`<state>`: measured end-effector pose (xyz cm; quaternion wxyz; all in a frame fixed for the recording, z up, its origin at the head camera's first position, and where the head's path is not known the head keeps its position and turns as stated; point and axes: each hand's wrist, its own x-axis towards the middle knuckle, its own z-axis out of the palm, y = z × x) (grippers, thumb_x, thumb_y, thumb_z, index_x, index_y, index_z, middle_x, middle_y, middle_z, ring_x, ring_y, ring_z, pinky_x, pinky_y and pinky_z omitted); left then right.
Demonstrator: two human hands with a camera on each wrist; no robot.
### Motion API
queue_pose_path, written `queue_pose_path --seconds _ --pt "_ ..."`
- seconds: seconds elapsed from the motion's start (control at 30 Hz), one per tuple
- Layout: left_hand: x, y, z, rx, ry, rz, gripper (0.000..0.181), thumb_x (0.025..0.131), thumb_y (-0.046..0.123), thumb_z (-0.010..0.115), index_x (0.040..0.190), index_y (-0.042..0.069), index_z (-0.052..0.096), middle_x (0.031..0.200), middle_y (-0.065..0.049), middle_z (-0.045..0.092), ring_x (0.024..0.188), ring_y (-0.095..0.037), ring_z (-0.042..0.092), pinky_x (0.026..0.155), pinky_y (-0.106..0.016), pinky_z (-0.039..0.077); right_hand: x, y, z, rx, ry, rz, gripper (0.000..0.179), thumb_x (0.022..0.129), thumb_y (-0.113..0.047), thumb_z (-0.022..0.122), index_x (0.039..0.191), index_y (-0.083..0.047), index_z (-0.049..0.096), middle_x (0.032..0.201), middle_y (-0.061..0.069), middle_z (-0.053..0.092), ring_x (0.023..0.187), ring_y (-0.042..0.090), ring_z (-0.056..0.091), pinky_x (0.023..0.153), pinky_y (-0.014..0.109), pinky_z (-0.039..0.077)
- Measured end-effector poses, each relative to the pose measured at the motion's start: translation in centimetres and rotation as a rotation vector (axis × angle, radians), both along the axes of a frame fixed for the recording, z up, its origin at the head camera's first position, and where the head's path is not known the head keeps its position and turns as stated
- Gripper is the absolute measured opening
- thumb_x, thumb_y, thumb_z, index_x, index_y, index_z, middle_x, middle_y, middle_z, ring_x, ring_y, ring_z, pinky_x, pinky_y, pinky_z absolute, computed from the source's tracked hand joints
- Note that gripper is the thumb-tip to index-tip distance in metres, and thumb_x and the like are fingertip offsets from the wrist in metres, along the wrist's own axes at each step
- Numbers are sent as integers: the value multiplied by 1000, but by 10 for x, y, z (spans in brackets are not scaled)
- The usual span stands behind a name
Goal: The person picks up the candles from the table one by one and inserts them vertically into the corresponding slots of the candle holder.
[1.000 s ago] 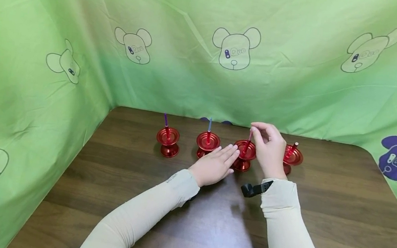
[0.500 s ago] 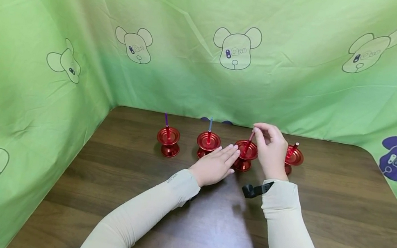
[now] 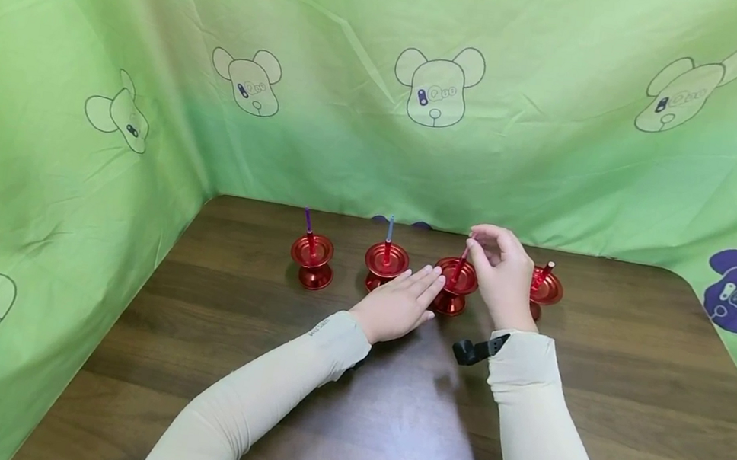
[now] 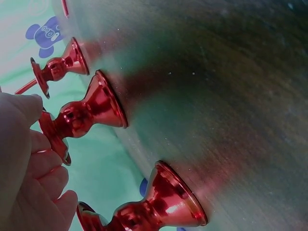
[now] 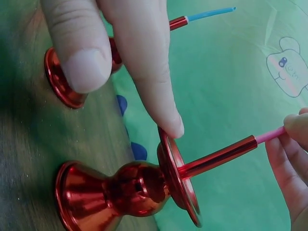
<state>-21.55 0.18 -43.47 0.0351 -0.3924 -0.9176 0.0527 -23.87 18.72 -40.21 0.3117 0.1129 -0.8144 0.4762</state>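
My right hand (image 3: 504,277) pinches a thin pink candle (image 5: 270,134) between thumb and fingertips. The candle's lower end stands in the upright tube of a shiny red metal candle holder (image 5: 139,187), the third from the left in the head view. My left hand (image 3: 395,306) lies with its fingers extended, the fingertips at this holder's rim (image 5: 179,166); its palm is turned down. A second holder (image 3: 387,261), holding a blue candle (image 5: 211,14), stands just beyond the left hand, its base partly hidden by it.
At the left stands a matching red holder (image 3: 312,254) with a purple candle (image 3: 308,220). Another (image 3: 548,289), partly behind the right hand, shows a pale tip in its tube. All stand on a brown wooden table (image 3: 224,335) before a green cloth backdrop (image 3: 324,140).
My right hand has shifted slightly to the right, and the pink candle's top has tipped a little that way with it. The left hand keeps its place at the holder's rim.
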Motion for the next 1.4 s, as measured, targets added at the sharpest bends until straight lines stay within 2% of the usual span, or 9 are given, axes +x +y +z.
queue_pose_path --seconds 0.17,0.37,0.8,1.1,1.27,1.4 --pt "-1 -1 0 11 -17 8 62 110 40 39 161 8 26 167 -9 23 154 -20 19 124 -33 15 -1 0 2 30 2 34 16 92 2 71 108 4 71 101 16 71 86 -5 61 77 7 49" --pt "-1 1 -1 19 -22 0 61 110 39 39 161 7 26 167 -10 24 154 -21 20 124 -33 16 -2 3 1 20 -4 63 16 92 4 70 108 5 70 99 17 72 85 -9 59 77 7 49" --pt "0 -1 1 11 -38 11 61 111 40 37 161 8 26 167 -9 23 154 -21 19 124 -34 18 -2 5 -2 3 -22 88 17 94 1 70 110 5 69 100 18 72 87 -8 60 79 7 49" --pt "2 1 4 3 -39 8 61 111 40 37 161 7 25 167 -9 23 155 -20 18 124 -33 15 1 8 5 -53 -130 114 35 95 -1 68 130 1 62 108 22 70 94 -2 63 86 10 50" --pt "2 1 4 11 -40 6 61 111 39 38 161 7 26 167 -10 24 154 -21 19 124 -34 17 0 9 7 -65 -170 123 32 95 -2 68 126 4 64 107 21 70 92 -3 63 87 11 51" --pt "1 1 2 13 -41 5 61 111 39 38 161 7 26 167 -10 24 154 -21 19 124 -35 19 0 10 7 -58 -166 132 26 95 -5 70 119 5 67 104 21 70 90 -5 63 85 10 51"
